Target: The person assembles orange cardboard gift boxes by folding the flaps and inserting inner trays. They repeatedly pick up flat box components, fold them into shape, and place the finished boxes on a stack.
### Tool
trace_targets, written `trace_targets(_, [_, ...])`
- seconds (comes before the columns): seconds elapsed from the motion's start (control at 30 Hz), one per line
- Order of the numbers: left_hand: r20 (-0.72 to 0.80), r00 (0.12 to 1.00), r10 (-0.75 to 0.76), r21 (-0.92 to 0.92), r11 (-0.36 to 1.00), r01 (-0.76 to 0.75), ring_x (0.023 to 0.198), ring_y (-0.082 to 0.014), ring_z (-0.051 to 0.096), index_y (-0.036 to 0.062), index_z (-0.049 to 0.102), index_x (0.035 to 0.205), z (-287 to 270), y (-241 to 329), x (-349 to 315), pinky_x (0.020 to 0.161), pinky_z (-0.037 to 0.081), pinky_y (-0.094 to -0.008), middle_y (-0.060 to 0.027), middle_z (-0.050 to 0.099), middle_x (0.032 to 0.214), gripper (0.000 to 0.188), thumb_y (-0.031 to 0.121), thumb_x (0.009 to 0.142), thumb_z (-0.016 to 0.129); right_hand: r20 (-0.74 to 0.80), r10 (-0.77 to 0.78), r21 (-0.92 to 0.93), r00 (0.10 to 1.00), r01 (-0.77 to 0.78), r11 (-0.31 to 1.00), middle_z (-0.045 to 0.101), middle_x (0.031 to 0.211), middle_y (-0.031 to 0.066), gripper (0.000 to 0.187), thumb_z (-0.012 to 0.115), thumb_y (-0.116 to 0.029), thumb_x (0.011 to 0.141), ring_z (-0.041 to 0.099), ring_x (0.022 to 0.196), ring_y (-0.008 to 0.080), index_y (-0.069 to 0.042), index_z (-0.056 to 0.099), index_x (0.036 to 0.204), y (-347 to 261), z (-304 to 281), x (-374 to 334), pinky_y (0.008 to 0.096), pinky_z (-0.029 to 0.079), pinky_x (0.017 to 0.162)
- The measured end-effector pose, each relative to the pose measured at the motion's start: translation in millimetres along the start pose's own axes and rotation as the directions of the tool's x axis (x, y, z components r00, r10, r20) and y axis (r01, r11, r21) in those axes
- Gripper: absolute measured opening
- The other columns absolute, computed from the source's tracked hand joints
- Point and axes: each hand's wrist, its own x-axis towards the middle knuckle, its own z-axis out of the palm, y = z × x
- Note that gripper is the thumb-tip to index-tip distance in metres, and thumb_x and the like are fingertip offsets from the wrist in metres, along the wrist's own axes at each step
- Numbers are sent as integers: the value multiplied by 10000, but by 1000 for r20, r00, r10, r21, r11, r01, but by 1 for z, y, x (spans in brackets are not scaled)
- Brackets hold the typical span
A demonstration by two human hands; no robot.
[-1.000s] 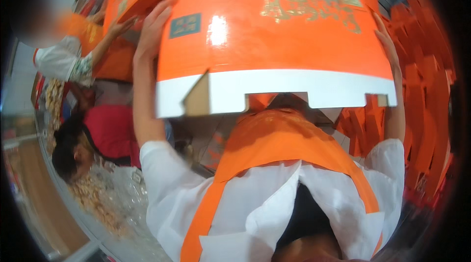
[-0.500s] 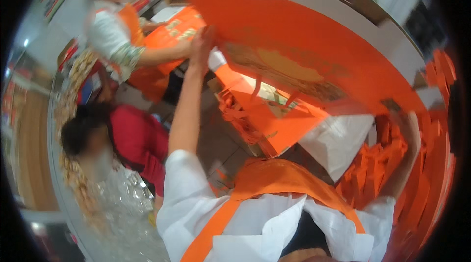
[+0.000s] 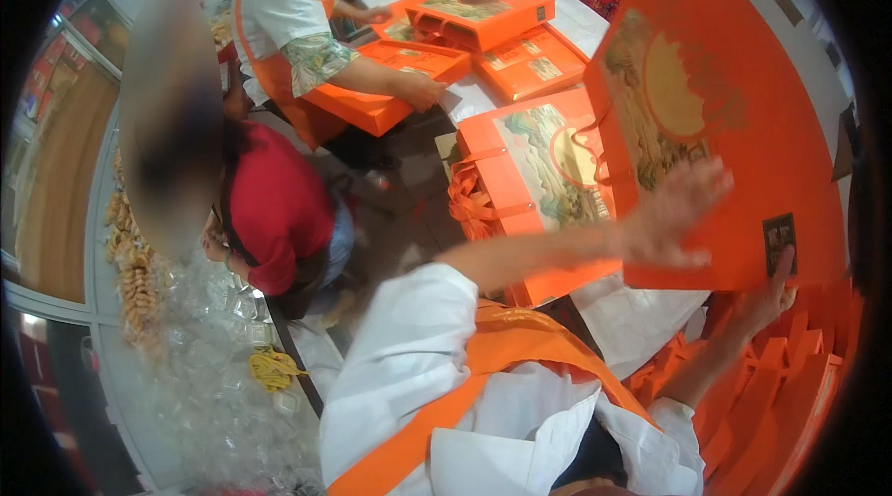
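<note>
A large orange gift box (image 3: 734, 78) with a gold landscape print and a ribbon handle stands tilted in front of me at the right. My right hand (image 3: 771, 301) grips its lower right edge, with one finger lying up along the front face beside a small dark label. My left hand (image 3: 674, 208) is spread open in front of its lower left part and blurred by motion; whether it touches the face I cannot tell. Left of it, another orange gift box (image 3: 548, 162) with the same print and ribbon handles lies on the white-covered table.
Several orange boxes (image 3: 520, 59) lie on the table's far part. A co-worker (image 3: 288, 22) in an orange apron handles an orange box there. Another person (image 3: 279, 208) in red is at the left, beside clear plastic packaging (image 3: 214, 375). Folded orange pieces (image 3: 762, 385) fill the lower right.
The large box has swung upright toward the right, showing its printed face. My left hand has left its far left edge and come down right. The co-worker's hand is away from it.
</note>
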Motion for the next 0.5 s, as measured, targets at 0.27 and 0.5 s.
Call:
trace_targets(0.27, [-271,830,-488,-159,873,461,1015,-228,472,-11,465,1177,-30,-20,-6,847,395,-335,-113,506,1101,353,59,831,488,290,-337,290,896,253,923,361,1326,126,412,518,-116,850,377,1182,221,-30,413,1239,-110,131,-48,325,335,963])
trace_targets(0.5, [-403,534,-743,-602,655,456,932,-149,529,-40,484,1148,-208,-45,-103,814,430,-298,-73,546,1056,397,-44,756,549,225,-76,331,971,-3,944,241,1404,157,773,592,-377,810,223,1308,254,-30,194,1376,-42,139,61,385,209,1043])
